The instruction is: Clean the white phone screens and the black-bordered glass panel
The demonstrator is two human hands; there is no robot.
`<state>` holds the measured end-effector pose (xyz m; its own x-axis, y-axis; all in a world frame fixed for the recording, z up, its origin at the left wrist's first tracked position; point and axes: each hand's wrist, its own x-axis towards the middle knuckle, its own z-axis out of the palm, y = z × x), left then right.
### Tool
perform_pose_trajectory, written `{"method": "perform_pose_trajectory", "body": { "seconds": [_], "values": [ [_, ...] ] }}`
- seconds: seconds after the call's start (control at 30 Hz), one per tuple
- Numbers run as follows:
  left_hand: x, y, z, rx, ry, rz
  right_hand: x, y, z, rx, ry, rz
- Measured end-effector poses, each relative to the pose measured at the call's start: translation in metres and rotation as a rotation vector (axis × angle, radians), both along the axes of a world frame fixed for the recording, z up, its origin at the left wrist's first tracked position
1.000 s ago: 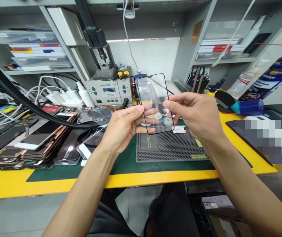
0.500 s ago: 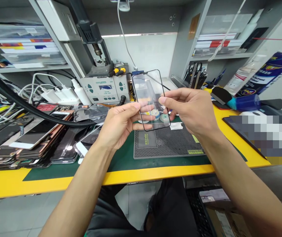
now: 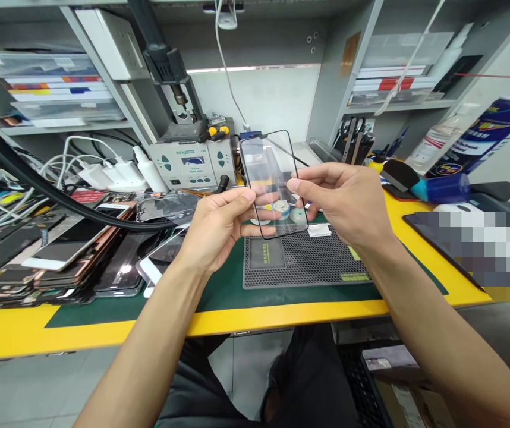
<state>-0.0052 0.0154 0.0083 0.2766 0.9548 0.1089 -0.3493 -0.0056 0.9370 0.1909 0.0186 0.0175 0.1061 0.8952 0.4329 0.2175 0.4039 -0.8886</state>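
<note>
My hands hold up a clear phone front glass [image 3: 271, 161] with a black border, upright above the bench. My left hand [image 3: 223, 229] pinches its left edge between thumb and fingers. My right hand [image 3: 342, 205] grips the right edge the same way. Through the glass I see round rolls of tape [image 3: 282, 208] lying on the far side, partly hidden behind my fingers. Below the glass lies a black perforated rubber mat [image 3: 304, 261] on a green bench mat [image 3: 223, 297].
Stacks of phones and screens [image 3: 54, 255] fill the bench's left side, under a thick black hose [image 3: 63, 199]. A soldering station [image 3: 188, 163] and white chargers stand behind. A blue bottle [image 3: 440, 188] and a pixelated dark slab [image 3: 473, 249] lie right. Shelves rise behind.
The whole view has shifted slightly as my head moved. Both hands keep the same hold on the glass, with no visible change of grip.
</note>
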Motion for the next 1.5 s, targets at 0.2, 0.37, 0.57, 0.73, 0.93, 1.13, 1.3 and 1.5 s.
{"method": "perform_pose_trajectory", "body": {
  "seconds": [0.2, 0.37, 0.57, 0.73, 0.93, 1.13, 1.3, 1.5],
  "values": [
    [-0.0002, 0.0003, -0.0015, 0.034, 0.014, 0.013, -0.0025, -0.0013, 0.0039, -0.011, 0.013, -0.015],
    [0.0004, -0.0002, -0.0011, 0.017, 0.001, 0.027, -0.0033, -0.0022, 0.0053, -0.017, 0.022, -0.019],
    [0.0009, -0.0006, 0.0002, 0.013, -0.002, 0.046, -0.0027, -0.0010, 0.0038, -0.008, 0.018, -0.020],
    [0.0006, -0.0023, 0.0005, 0.018, 0.008, 0.050, -0.0030, -0.0014, 0.0040, -0.020, 0.024, -0.020],
    [0.0022, -0.0028, 0.0009, 0.021, 0.027, 0.069, -0.0019, -0.0030, 0.0049, -0.029, 0.015, -0.031],
    [0.0018, -0.0040, 0.0006, 0.046, 0.050, 0.076, -0.0022, -0.0050, 0.0075, -0.021, 0.016, -0.012],
    [0.0003, -0.0062, 0.0008, 0.084, 0.057, 0.072, -0.0030, -0.0068, 0.0084, -0.018, 0.025, -0.027],
    [0.0000, -0.0069, 0.0019, 0.097, 0.070, 0.072, -0.0023, -0.0064, 0.0070, -0.037, 0.020, -0.034]
  ]
}}
